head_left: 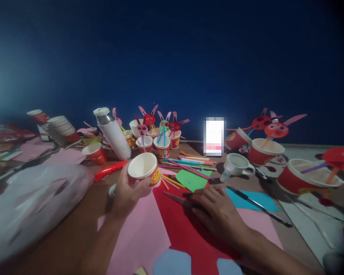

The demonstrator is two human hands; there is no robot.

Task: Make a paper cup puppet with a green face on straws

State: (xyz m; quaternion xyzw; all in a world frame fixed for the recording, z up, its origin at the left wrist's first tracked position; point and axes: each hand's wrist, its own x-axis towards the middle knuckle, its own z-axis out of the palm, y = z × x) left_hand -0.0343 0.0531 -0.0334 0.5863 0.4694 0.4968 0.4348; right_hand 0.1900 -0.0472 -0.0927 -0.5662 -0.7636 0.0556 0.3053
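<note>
- while the left hand (126,193) is curled shut around it, a small round paper cup (143,168), white and smooth inside, red outside with a yellow printed band, is held just above the near middle of the brown wooden table (65,244).
- the thumb lies on the cup's near wall and the fingers wrap its underside. the cup is tilted, so its axis runs from the base at the right to the open mouth, which faces up, left and toward the viewer.
- the yellow print on the band is too small and blurred to read.
- the right hand (218,208) lies palm down on a flat sheet of red paper (183,233), its fingers loosely stretched over the handle end of a pair of grey metal scissors (176,198). whether it grips them cannot be told.
- the scissors lie flat, with the long axis nearly left to right and the blade tips pointing left.
- a pink paper sheet (137,236) lies beside the red one at the left. a green paper scrap (190,179) and a blue paper sheet (255,198) lie beyond the right hand, and a slim black pen (260,206) crosses the blue sheet.
- thin coloured sticks (189,162), loosely fanned, lie behind the green scrap.
- farther back stand a white cylindrical flask (113,133) leaning left, red paper cups with paper rabbit faces (163,126) on straws, and a white handled mug (237,164).
- at the left are a leaning stack of paper cups (61,128), a glossy red plastic tool (109,170) and a crumpled translucent plastic bag (31,202).
- an upright white screen (214,136) is pixelated and unreadable.
</note>
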